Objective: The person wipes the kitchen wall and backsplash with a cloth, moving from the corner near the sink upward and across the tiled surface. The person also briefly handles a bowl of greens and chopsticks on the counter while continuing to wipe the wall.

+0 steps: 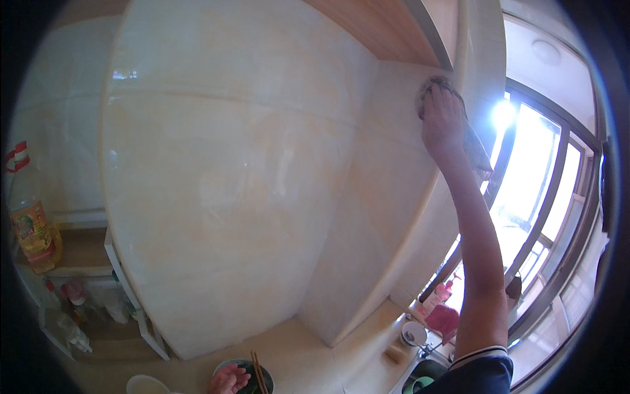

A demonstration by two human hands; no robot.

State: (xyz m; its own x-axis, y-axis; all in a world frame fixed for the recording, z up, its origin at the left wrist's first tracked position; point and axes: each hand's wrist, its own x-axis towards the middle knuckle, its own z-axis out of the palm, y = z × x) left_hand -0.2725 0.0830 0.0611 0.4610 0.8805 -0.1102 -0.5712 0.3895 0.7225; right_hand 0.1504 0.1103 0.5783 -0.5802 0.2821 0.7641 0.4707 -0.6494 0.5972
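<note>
My right hand (443, 115) is raised high with its fingers pressing a grey cloth (476, 147) on the tiled side wall (393, 147), close beneath a wooden cabinet (384, 24). Part of the cloth hangs down past the wall's edge, in front of the window. At the bottom edge of the view, my left hand (229, 380) is partly cut off, its fingers loosely spread with nothing seen in them. It is in front of a bowl (268, 377) with dark green contents, across which a pair of chopsticks (258, 372) lies.
At the left, a shelf rack (83, 246) carries an oil bottle (32, 226) and several jars. A white bowl (145, 384) stands on the counter (295, 340). Lower right are a sink (428, 367), a white cup (414, 334), a pink cloth (444, 322) and a pump bottle (435, 298) below the window (526, 162).
</note>
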